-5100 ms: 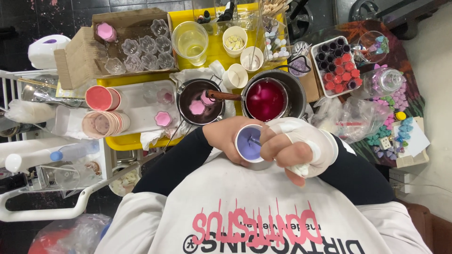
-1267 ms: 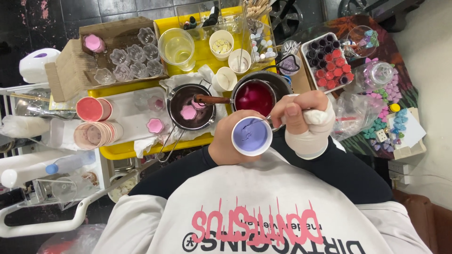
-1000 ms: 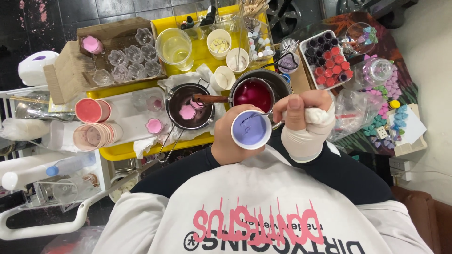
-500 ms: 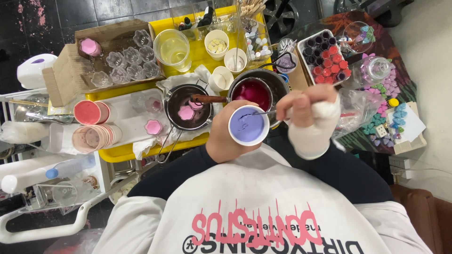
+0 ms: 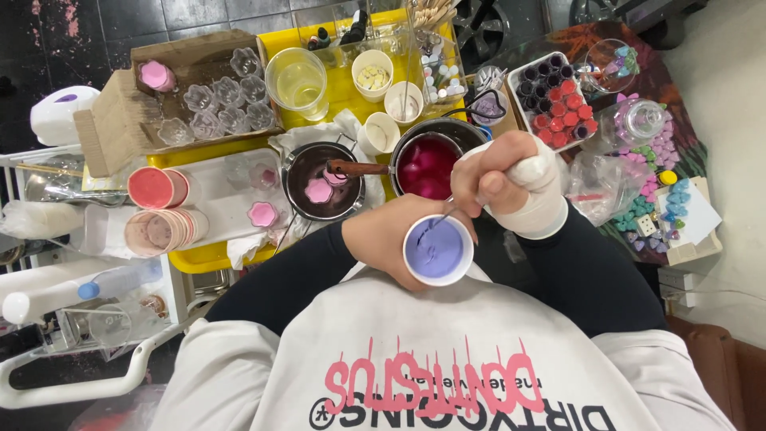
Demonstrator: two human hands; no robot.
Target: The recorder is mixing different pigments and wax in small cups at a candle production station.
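My left hand point(image 5: 387, 239) cups a small white cup of purple liquid point(image 5: 436, 250) close to my chest. My right hand point(image 5: 511, 182), partly wrapped in a white cloth or glove, pinches a thin stirring stick point(image 5: 437, 219) whose tip dips into the purple liquid. Just beyond the hands stands a metal pot of deep red liquid point(image 5: 429, 164). To its left a dark pan point(image 5: 317, 182) holds pink flower-shaped pieces and a wooden-handled tool.
A yellow tray point(image 5: 343, 88) carries a clear measuring jug point(image 5: 296, 80), small white cups and bottles. A cardboard box point(image 5: 199, 104) holds clear moulds. Stacked pink lids point(image 5: 159, 209) lie left. A tray of red and purple pieces point(image 5: 556, 102) and coloured hearts point(image 5: 658, 191) sit right.
The purple cup has shifted slightly between frames and my right hand has worked the stick around in it. Five seconds ago my right hand rested over the cup's rim, lower down.
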